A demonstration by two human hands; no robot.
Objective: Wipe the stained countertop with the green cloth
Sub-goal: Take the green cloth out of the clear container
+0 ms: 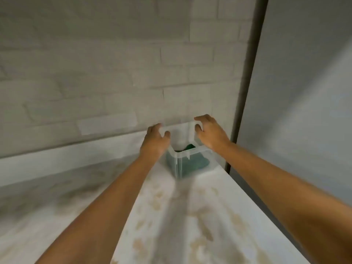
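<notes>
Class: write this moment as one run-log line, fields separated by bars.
stage: reaching for bin | left hand: at clear bin rim, grip unclear | right hand: same | green cloth: inside bin | countertop: stained

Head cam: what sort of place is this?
Likely a kitchen or utility corner: a stained white countertop, a pale brick wall behind it, and a clear plastic bin holding a green cloth.
</notes>
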